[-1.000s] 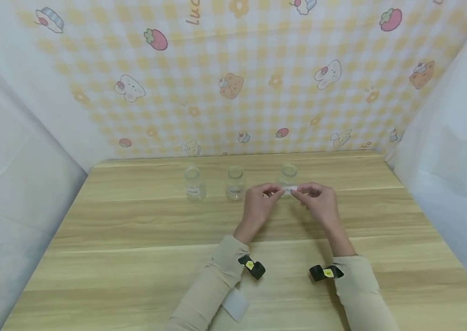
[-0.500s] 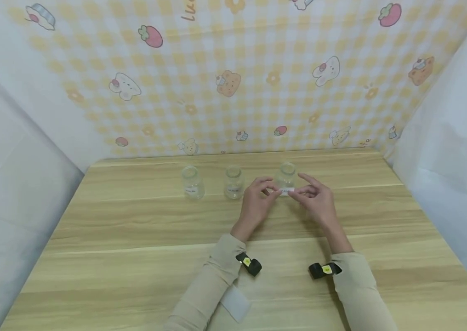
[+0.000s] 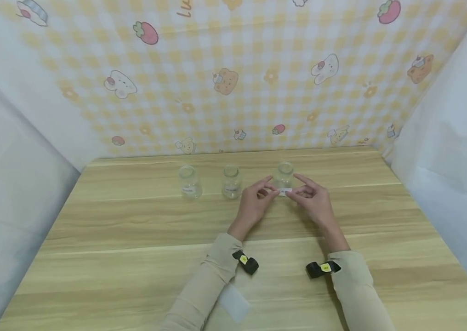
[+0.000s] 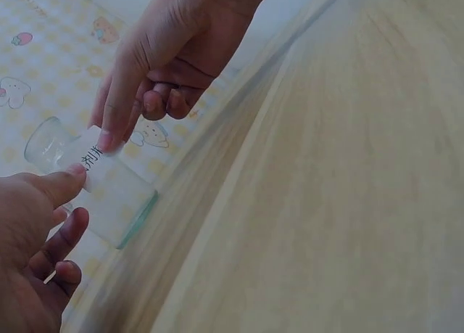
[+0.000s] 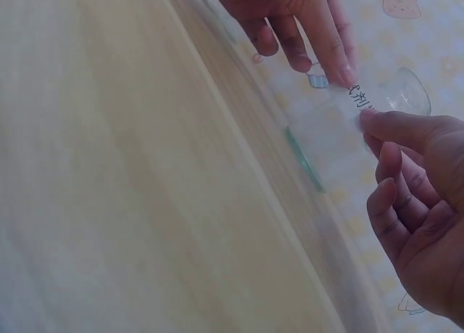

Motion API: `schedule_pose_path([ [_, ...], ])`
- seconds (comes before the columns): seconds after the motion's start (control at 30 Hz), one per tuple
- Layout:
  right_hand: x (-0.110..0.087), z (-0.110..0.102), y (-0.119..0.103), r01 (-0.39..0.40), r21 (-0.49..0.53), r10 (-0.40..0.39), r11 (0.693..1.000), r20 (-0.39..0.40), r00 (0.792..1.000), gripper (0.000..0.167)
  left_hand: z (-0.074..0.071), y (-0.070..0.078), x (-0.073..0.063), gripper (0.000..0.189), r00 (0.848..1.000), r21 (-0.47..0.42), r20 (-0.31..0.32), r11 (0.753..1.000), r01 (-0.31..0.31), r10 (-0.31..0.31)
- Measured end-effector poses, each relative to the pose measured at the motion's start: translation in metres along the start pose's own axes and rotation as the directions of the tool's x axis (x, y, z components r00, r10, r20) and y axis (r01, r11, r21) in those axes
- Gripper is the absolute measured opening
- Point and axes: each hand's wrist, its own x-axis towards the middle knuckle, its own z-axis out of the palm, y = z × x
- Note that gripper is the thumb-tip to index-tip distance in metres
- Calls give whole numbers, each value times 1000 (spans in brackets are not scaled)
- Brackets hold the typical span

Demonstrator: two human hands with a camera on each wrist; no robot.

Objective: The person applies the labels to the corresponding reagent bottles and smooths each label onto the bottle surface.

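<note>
A small white label (image 3: 285, 191) with dark handwritten characters lies across the front of a clear glass jar (image 3: 285, 171), the rightmost of three. My left hand (image 3: 254, 201) holds the label's left end, thumb tip on its face. At the other end, my right hand (image 3: 315, 202) holds it the same way, its index finger stretched up beside the jar. Both thumbs meet the label in the left wrist view, where its writing (image 4: 90, 156) shows between them and the jar's thick base (image 4: 138, 218) points to the table. Fingertips behind the label are partly hidden.
Two more labelled glass jars, one in the middle (image 3: 231, 181) and one at left (image 3: 190, 183), stand along the back of the wooden table (image 3: 134, 257). A pale sheet (image 3: 234, 303) lies by my left sleeve. A checked cloth (image 3: 200, 55) hangs behind.
The head view has shifted slightly. Against the jar, the label sits a little lower than before. My right index finger has lifted away from the label and straightened, and the left fingers have spread.
</note>
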Motion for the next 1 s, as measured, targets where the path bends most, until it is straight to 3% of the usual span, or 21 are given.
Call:
schedule_pose_path([
  [0.3,-9,4,-32,-15,-12,15,1000,13,1000,64,2,-5,1,12,999,-31,-35,999,-23,22],
  [0.6,-6,5,-28,-24,-5,24,1000,14,1000,55,2,-7,0,12,999,-24,-38,999,-26,25],
  [0.83,0,6,-8,-18,10,18,1000,1,1000,60,2,-7,-1,11,999,-22,-33,1000,-14,14],
  [1.0,-5,6,-27,-21,-9,21,1000,0,1000,60,3,-6,0,11,1000,-5,-22,1000,-18,18],
])
